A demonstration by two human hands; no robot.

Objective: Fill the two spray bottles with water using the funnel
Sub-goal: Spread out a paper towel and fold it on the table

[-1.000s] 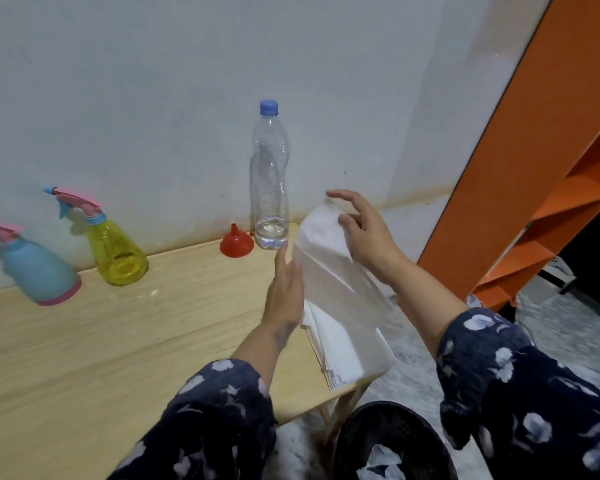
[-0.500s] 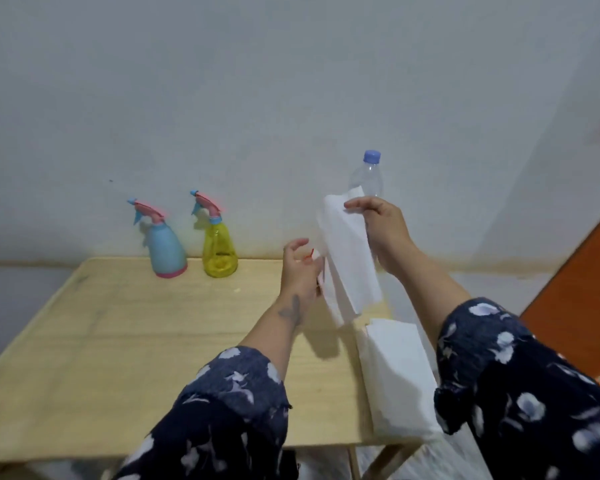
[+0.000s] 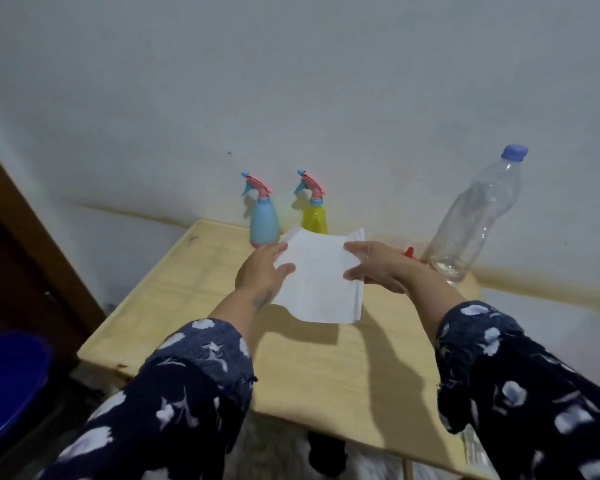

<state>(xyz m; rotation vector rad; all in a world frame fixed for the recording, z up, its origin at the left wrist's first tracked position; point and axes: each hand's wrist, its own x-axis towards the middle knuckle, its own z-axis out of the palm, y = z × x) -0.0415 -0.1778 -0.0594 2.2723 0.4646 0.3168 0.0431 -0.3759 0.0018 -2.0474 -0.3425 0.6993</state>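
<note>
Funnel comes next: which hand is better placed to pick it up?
Probably right. The right hand is directly beside the red funnel; the left hand is across the tissue both hold.

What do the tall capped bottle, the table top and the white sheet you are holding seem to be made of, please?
Tall capped bottle: clear thin plastic, see-through. Table top: pale wood or laminate, faint grain, matte. White sheet: soft tissue paper, probably; it sags.

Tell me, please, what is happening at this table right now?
A person holds a white paper towel spread between the left hand and right hand above the wooden table. The blue spray bottle and yellow spray bottle stand capped by the wall, beside a nearly empty water bottle. The red funnel is mostly hidden.
</note>
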